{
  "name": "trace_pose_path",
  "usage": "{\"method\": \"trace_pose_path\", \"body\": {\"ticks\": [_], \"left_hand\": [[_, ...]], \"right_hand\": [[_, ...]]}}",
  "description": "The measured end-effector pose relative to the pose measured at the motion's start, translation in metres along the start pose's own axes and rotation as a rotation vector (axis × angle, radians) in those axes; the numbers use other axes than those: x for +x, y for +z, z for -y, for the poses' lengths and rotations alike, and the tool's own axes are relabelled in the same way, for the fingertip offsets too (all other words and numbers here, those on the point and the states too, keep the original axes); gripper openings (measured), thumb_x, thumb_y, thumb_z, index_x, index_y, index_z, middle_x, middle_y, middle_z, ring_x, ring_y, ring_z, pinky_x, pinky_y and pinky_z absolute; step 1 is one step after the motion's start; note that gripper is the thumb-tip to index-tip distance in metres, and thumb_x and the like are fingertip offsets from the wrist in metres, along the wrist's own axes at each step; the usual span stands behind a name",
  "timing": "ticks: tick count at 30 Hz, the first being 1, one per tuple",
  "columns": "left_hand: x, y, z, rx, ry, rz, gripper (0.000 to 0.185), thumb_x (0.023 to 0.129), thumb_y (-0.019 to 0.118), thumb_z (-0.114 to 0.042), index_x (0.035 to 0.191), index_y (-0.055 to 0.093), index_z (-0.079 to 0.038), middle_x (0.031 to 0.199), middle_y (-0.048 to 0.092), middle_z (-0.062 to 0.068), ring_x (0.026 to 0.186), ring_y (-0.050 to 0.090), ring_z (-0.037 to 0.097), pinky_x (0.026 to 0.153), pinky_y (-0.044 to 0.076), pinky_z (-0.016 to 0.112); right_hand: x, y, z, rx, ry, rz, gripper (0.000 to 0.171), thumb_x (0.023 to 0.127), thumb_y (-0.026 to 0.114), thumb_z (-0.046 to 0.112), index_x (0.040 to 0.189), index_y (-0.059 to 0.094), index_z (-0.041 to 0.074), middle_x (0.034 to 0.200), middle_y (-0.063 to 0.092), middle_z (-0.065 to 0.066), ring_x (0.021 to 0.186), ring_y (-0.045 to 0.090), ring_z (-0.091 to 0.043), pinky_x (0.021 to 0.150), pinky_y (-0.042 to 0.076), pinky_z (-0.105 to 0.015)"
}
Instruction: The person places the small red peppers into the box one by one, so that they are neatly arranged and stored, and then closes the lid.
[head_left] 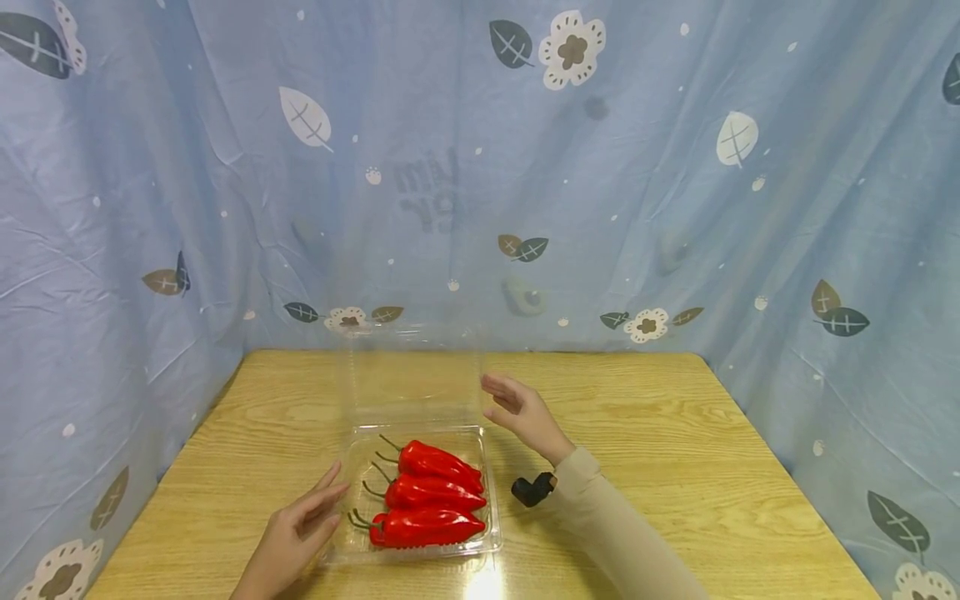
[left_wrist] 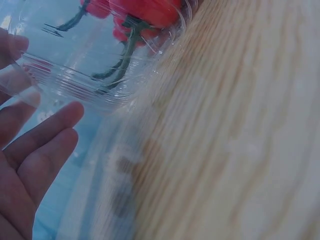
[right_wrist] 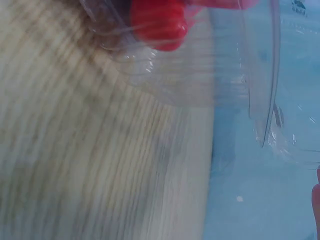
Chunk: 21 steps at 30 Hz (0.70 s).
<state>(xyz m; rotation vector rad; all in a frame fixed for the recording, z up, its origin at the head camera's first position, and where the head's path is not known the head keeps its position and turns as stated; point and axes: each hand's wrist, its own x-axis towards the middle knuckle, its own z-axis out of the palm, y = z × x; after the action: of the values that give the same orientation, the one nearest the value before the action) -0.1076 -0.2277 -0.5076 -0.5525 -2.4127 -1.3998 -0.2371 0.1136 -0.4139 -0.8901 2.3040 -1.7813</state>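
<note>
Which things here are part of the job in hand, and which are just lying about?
In use:
clear plastic clamshell box, lid standing open
three red peppers in the box
left hand at the box's left edge
right hand beside the lid

Lying about:
wooden table
patterned blue cloth

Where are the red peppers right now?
In the head view, the three red peppers lie in the clear plastic clamshell tray on the wooden table, between the left hand and right hand.

The head view looks forward and down over the whole table (head_left: 675,433), while both wrist views sit close above it, sharing the clear box (head_left: 420,492) of peppers (head_left: 431,492).
</note>
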Motion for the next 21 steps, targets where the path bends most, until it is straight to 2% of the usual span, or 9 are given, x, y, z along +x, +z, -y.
{"method": "trace_pose_path", "body": {"ticks": [4, 13, 21], "left_hand": [[0.000, -0.001, 0.000, 0.001, -0.008, 0.010, 0.032, 0.085, 0.059, -0.006, 0.117, 0.057, -0.002, 0.137, 0.039, 0.020, 0.117, 0.044, -0.002, 0.085, 0.043, 0.009], [-0.001, 0.001, -0.001, -0.012, -0.002, -0.018, 0.032, 0.084, 0.060, -0.003, 0.116, 0.058, -0.002, 0.135, 0.041, 0.021, 0.112, 0.048, -0.001, 0.079, 0.047, 0.011], [0.001, 0.001, -0.001, -0.033, 0.047, -0.019, 0.034, 0.083, 0.060, 0.002, 0.116, 0.057, 0.002, 0.133, 0.041, 0.025, 0.113, 0.048, 0.000, 0.081, 0.046, 0.011]], "right_hand": [[-0.006, 0.001, 0.001, 0.001, -0.007, 0.005, 0.054, 0.087, 0.057, 0.008, 0.135, 0.035, -0.002, 0.136, 0.041, -0.019, 0.127, 0.037, -0.030, 0.105, 0.030, -0.042], [-0.020, 0.005, -0.004, 0.029, -0.026, 0.016, 0.053, 0.087, 0.057, 0.004, 0.135, 0.036, 0.000, 0.138, 0.038, -0.019, 0.128, 0.036, -0.028, 0.106, 0.029, -0.039], [-0.032, 0.008, -0.022, 0.045, 0.011, 0.000, 0.056, 0.087, 0.059, 0.013, 0.136, 0.035, 0.002, 0.139, 0.038, -0.014, 0.129, 0.035, -0.025, 0.106, 0.030, -0.034]]}}
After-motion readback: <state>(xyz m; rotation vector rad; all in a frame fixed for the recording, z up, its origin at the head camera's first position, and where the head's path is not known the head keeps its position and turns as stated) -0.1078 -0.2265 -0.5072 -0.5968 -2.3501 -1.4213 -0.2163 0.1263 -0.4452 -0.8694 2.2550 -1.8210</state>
